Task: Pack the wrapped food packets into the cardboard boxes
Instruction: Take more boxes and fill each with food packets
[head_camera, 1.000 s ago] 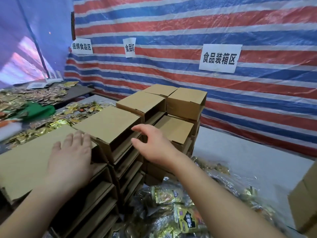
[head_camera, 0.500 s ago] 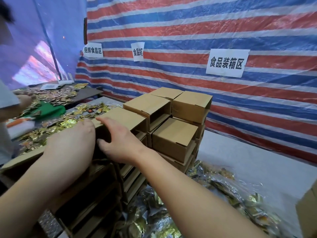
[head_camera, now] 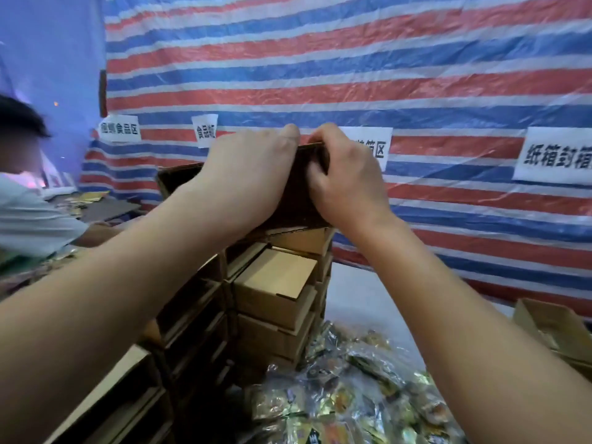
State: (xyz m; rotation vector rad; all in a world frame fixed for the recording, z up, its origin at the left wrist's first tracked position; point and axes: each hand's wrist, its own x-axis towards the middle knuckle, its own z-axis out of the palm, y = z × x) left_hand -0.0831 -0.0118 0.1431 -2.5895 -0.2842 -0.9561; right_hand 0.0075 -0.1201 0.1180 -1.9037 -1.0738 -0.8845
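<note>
While both hands grip one cardboard box (head_camera: 307,187) raised above the box stack (head_camera: 275,283), the left hand (head_camera: 246,177) curls over its top edge and the right hand (head_camera: 346,181) pinches its corner. The wrapped food packets (head_camera: 352,395) lie heaped on the surface (head_camera: 358,299) below, apparently unpacked; packing seems barely begun.

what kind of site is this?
Likely a makeshift food-packing station: a striped tarp serves as the wall, paper zone signs hang on it, cardboard boxes are stacked beside a pile of wrapped packets. Both hands hold one box.
</note>
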